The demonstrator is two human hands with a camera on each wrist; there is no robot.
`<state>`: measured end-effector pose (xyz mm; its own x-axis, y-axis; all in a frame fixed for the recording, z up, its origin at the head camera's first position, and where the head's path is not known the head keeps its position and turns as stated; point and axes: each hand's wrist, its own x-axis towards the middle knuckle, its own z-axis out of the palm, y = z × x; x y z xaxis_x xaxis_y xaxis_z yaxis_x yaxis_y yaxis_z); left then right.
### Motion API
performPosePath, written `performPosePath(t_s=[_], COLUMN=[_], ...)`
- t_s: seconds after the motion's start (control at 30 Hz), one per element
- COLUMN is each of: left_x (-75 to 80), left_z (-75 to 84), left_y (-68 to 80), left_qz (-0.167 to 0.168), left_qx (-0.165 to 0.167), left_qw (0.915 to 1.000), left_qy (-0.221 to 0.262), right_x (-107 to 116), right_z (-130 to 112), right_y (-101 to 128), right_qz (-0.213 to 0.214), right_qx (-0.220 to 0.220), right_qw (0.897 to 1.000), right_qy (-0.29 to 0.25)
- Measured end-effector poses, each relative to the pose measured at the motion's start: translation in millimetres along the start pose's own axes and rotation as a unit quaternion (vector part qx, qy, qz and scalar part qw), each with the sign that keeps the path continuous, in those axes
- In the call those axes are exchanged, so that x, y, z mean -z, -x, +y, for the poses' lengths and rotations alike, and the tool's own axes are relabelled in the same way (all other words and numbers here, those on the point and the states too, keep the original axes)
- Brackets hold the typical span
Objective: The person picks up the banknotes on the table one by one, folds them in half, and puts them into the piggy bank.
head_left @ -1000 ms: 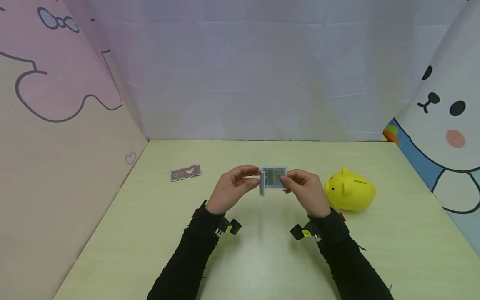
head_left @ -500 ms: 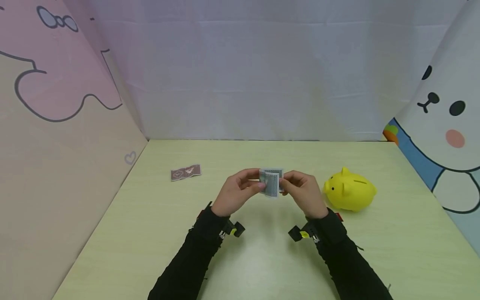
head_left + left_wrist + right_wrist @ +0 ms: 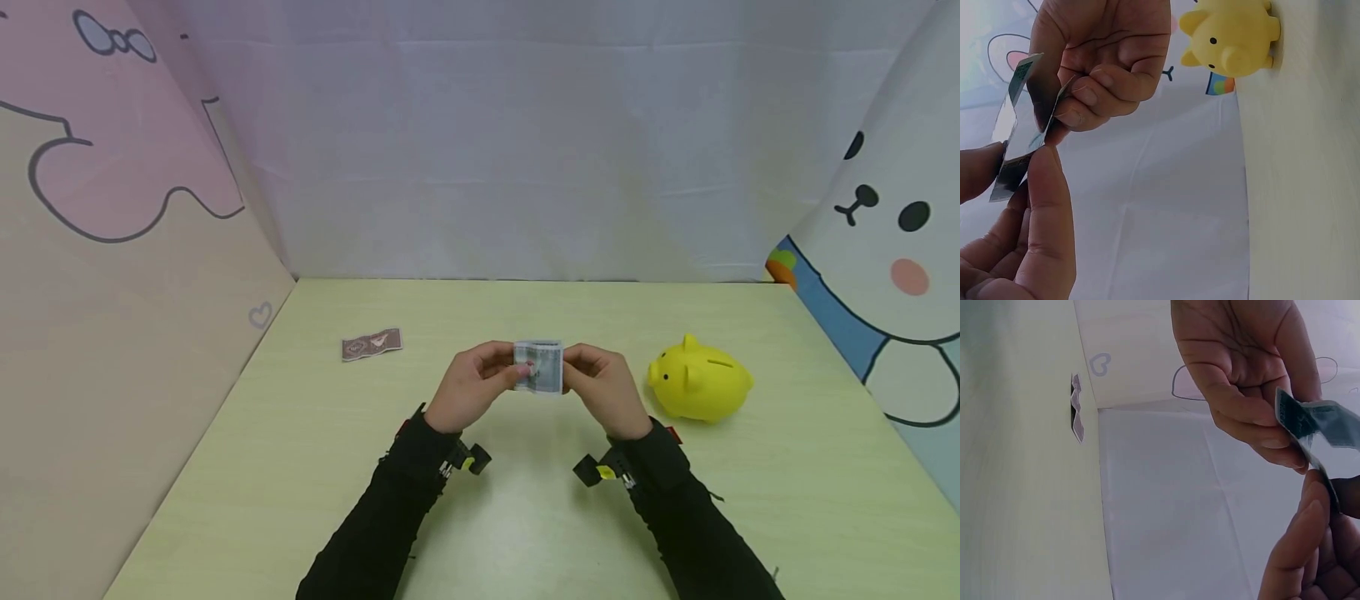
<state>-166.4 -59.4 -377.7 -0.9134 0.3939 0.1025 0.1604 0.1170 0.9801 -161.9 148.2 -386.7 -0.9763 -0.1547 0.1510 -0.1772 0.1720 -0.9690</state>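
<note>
A grey-green banknote (image 3: 543, 368), folded over on itself, is held up above the table between both hands. My left hand (image 3: 468, 385) pinches its left side, thumb on the near face. At the right edge, my right hand (image 3: 609, 390) grips it between thumb and fingers. The left wrist view shows the layers of the banknote (image 3: 1011, 122) standing apart in a loose fold. In the right wrist view the banknote (image 3: 1335, 422) bends where one flap opens outward. A brownish banknote (image 3: 372, 344) with creases lies on the table to the left.
A yellow piggy bank (image 3: 701, 379), with a slot in its back, stands right of the right hand. The pale wooden table (image 3: 517, 533) meets a white cloth backdrop (image 3: 480, 158) at its far edge. Printed panels flank both sides.
The banknote's left flap has swung over to the right across the rest of the note, making it narrower. Both hands have come slightly closer together. Piggy bank and brownish banknote stay put.
</note>
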Motion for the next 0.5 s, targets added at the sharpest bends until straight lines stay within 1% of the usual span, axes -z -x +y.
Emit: performPosePath(t_s=[0.27, 0.5], left_x=[0.5, 1.0], left_z=[-0.9, -0.4], left_y=[-0.9, -0.8], left_qz=[0.005, 0.014], left_qx=[0.004, 0.001], left_qw=[1.0000, 0.9999], left_qy=[0.003, 0.005], right_x=[0.0, 2.0], right_z=[-0.9, -0.7], right_y=[-0.7, 0.0], right_qz=[-0.006, -0.022], right_qx=[-0.007, -0.010], right_qw=[1.000, 1.000], right_qy=[-0.006, -0.020])
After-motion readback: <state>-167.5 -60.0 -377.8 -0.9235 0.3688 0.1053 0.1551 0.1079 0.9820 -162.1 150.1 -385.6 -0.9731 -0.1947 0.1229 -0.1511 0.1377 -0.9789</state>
